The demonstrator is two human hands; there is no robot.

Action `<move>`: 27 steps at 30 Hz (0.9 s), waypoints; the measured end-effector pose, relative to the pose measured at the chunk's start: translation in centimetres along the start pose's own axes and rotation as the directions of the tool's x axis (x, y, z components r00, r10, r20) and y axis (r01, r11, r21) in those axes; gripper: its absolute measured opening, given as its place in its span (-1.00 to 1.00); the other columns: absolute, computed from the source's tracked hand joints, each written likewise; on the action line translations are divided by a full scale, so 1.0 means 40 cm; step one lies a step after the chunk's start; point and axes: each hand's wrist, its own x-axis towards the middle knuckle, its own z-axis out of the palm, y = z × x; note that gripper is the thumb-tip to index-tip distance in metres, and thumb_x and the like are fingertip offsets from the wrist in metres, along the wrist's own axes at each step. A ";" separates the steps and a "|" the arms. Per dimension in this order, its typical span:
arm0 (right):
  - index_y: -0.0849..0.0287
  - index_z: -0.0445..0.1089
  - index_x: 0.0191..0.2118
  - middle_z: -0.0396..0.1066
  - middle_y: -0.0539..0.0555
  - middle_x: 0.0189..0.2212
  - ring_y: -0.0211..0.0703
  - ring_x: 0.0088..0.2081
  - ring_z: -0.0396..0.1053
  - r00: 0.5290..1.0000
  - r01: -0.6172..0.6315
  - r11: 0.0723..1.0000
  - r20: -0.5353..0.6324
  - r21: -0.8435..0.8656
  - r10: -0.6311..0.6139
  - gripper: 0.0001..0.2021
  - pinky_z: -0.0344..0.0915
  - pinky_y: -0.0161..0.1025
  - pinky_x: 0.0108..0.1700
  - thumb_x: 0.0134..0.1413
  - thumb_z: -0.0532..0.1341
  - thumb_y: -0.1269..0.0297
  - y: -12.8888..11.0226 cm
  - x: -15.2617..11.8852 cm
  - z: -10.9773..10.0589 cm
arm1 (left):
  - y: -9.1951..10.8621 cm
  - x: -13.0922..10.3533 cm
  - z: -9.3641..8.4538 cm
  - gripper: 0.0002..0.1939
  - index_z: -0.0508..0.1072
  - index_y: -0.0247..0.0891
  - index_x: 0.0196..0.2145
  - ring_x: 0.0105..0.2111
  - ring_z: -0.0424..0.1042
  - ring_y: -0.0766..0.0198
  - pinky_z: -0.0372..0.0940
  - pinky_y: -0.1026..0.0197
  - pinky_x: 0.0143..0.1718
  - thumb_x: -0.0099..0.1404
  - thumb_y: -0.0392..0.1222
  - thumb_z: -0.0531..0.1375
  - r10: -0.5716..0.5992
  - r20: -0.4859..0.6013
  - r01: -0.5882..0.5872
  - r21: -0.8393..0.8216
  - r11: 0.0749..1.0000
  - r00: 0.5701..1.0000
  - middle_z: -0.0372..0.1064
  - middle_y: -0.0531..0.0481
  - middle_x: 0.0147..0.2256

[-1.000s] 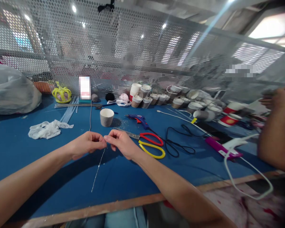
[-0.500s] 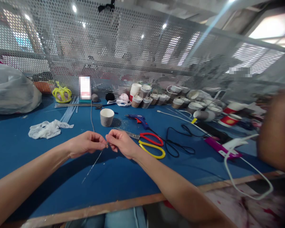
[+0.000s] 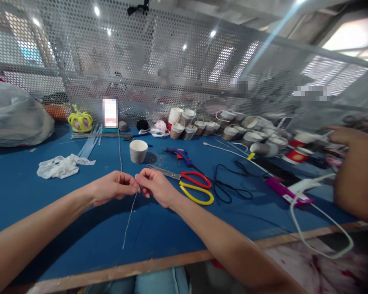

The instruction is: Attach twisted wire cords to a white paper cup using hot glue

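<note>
My left hand [image 3: 114, 188] is closed in a pinch on grey yarn [image 3: 120, 152], which runs up the table toward a grey yarn ball [image 3: 122, 125]. Fingertip to fingertip with it, my right hand [image 3: 155, 185] pinches the same spot, where the end of the yarn is mostly hidden. From between the fingers a thin, pale, twisted strand [image 3: 128, 222] hangs down over the blue table. Just beyond my hands stands a small cup wrapped in grey [image 3: 138, 152], upright. Scissors with one red and one yellow handle [image 3: 196, 186] lie beside my right wrist.
A blue glue gun [image 3: 180, 155] with a black cord lies beyond the scissors. Several wrapped cups [image 3: 190, 131] crowd the back right. White lace [image 3: 59, 166] and clear glue sticks [image 3: 90, 143] are at left. Another person's arm [image 3: 357, 175] reaches in at right.
The thin strand's free end has swung to the right and hangs steeper. My hands stay together in nearly the same place. At the right, the other person's hand has shifted a little.
</note>
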 end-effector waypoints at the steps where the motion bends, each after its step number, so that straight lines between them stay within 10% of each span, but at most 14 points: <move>1: 0.23 0.22 -0.49 0.27 -0.08 -0.63 -0.46 -0.66 0.12 1.000 0.007 1.000 0.024 0.016 -0.007 -0.70 0.04 -0.46 -0.66 -0.21 0.25 0.09 0.000 0.000 -0.002 | 0.001 0.000 -0.001 -0.74 0.34 -0.37 -0.46 -0.65 -0.15 0.50 -0.26 0.31 -0.64 -0.02 -0.09 0.23 -0.010 0.001 0.010 -0.020 1.000 1.000 0.07 0.15 -0.61; 27: 0.21 0.14 -0.57 0.05 -0.18 -0.79 -0.49 -0.75 -0.06 1.000 0.009 0.984 0.017 -0.177 -0.006 -0.67 -0.19 -0.45 -0.71 -0.18 0.23 0.06 -0.001 0.002 -0.012 | 0.004 -0.001 -0.016 -0.74 0.30 -0.34 -0.52 -0.54 0.08 0.43 -0.02 0.35 -0.52 0.04 -0.04 0.15 0.084 -0.004 -0.081 0.249 0.965 0.996 0.16 0.12 -0.56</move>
